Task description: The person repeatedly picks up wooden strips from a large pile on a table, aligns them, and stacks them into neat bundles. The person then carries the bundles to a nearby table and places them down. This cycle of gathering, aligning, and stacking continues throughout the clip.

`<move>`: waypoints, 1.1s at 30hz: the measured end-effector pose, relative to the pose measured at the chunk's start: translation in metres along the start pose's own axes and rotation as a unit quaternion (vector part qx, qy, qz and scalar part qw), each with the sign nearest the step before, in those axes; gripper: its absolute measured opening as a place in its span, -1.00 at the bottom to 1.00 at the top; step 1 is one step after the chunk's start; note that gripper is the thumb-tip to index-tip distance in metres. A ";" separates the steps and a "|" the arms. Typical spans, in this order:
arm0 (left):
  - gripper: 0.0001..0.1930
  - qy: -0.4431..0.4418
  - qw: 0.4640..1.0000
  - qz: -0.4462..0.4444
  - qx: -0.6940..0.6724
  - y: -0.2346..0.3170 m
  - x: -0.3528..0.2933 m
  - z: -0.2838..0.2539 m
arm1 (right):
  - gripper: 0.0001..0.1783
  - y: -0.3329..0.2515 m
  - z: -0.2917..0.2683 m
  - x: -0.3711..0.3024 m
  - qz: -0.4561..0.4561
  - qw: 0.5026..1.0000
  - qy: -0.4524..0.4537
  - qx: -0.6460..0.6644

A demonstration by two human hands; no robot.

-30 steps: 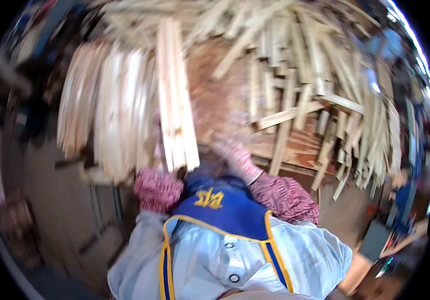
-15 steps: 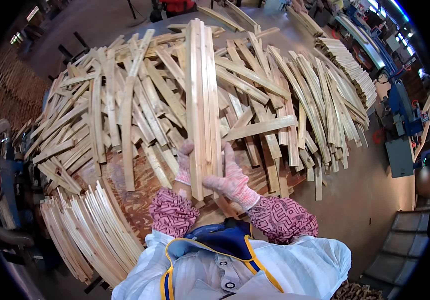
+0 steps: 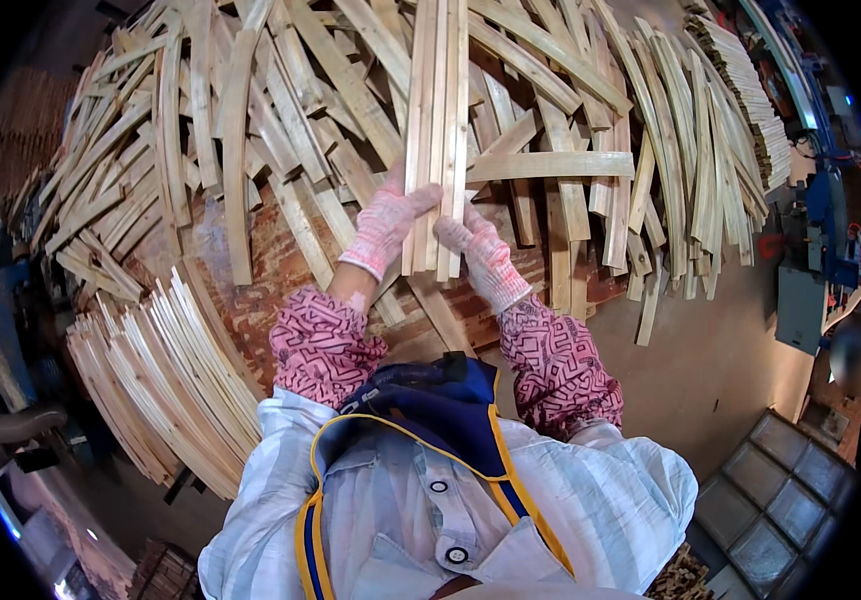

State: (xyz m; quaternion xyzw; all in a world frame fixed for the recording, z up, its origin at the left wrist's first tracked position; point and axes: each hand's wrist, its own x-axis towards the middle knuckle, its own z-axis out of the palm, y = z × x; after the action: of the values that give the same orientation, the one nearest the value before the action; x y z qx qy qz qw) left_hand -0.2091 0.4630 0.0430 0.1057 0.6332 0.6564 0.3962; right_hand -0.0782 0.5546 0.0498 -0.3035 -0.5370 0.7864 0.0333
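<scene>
A small bundle of long, pale wooden strips point(image 3: 437, 130) stands lengthwise before me, its near ends squared up side by side. My left hand point(image 3: 388, 220), in a pinkish-white knit glove, closes round the bundle's left side with the thumb across the front. On the right side my right hand point(image 3: 479, 250), gloved alike, grips the same strips near their lower ends. Both thumbs lie on the front faces; the other fingers are mostly hidden behind the wood. The far ends run out past the top of the picture.
Loose wooden strips point(image 3: 321, 90) lie in a jumbled heap over the worn reddish-brown tabletop point(image 3: 286, 235). A neat stack of strips point(image 3: 166, 370) stands at the lower left. Another stack point(image 3: 746, 100) sits at the far right, near blue machinery point(image 3: 826, 225). A gridded panel point(image 3: 776, 490) is at the lower right.
The view has tipped downward, so the heap sits higher in the picture. My left hand's thumb has come round onto the front of the bundle, and the strips are spread slightly apart.
</scene>
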 end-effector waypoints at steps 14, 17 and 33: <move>-0.16 0.252 0.948 0.192 -0.031 -0.025 -0.271 -0.175 | -0.61 0.081 0.190 -0.087 -0.239 0.888 -0.228 -0.320; -0.32 0.370 0.894 0.198 -0.157 -0.061 -0.394 -0.221 | -0.54 0.130 0.272 -0.120 0.080 0.945 -0.267 -0.170; -0.39 0.592 0.784 0.085 -0.164 -0.115 -0.610 -0.247 | 0.00 0.274 0.430 -0.248 0.034 0.892 -0.263 -0.365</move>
State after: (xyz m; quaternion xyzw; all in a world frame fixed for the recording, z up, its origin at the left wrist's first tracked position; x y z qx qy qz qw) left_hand 0.0819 -0.1335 0.1158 -0.3172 0.6144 0.7151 -0.1023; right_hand -0.0223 -0.0090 0.0252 -0.0940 -0.7647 0.5867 -0.2492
